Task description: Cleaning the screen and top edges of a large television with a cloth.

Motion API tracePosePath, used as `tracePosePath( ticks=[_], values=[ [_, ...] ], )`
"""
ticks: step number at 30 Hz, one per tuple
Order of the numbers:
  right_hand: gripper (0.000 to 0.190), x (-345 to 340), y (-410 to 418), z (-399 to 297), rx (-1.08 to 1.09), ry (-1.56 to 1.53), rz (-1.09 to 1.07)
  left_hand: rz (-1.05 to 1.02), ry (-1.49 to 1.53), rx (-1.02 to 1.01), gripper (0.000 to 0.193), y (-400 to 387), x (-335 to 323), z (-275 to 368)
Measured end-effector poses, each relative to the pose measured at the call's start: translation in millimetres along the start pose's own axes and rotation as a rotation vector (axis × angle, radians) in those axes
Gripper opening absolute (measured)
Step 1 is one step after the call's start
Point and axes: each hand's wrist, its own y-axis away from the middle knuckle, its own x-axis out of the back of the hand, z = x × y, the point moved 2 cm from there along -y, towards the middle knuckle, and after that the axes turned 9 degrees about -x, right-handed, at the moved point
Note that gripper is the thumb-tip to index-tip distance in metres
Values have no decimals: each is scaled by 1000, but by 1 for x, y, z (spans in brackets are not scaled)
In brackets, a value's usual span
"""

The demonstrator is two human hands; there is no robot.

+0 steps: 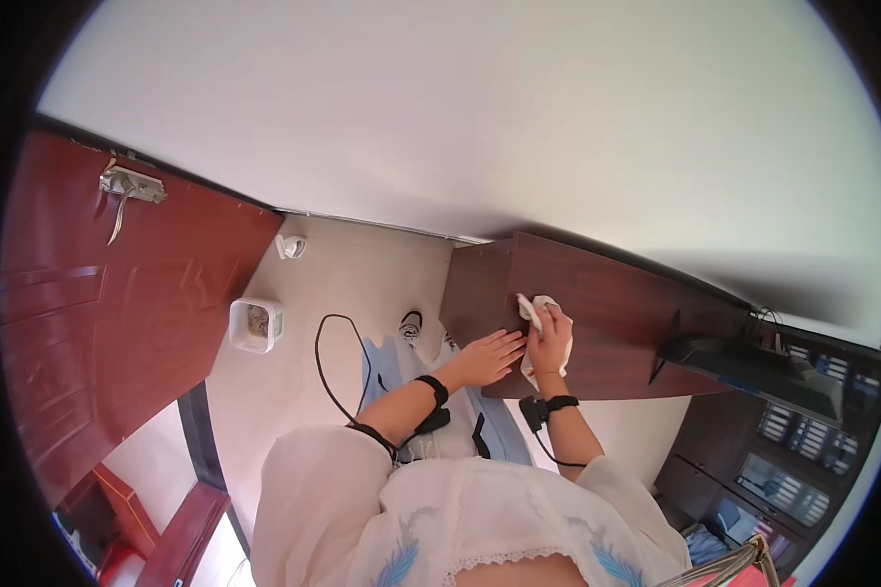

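My right hand grips a crumpled white cloth and presses it on the top of a dark brown wooden desk, near the desk's left end. Part of the cloth hangs out below the palm. My left hand lies flat at the desk's near left edge, fingers extended and pointing at the cloth, holding nothing. Black straps with cables sit on both wrists.
A black monitor stands at the desk's right. A pale wall runs behind it. To the left are a white bin on the floor and a red-brown door. Cabinets with binders stand at the far right.
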Motion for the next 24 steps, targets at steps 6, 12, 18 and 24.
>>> tracePosePath(
  ticks=[6,12,18,24],
  values=[
    [39,-4,2,-10,143,249,30,-56,47,-145,54,8,5,-13],
    [33,30,-5,60,-266,373,209,-91,13,-142,56,3,15,-7],
    [32,22,-24,68,-174,186,263,-139,-46,-130,59,-3,18,-3],
    [42,-16,-37,-43,130,-27,-2,-246,-84,-77,61,8,2,-8]
  ],
)
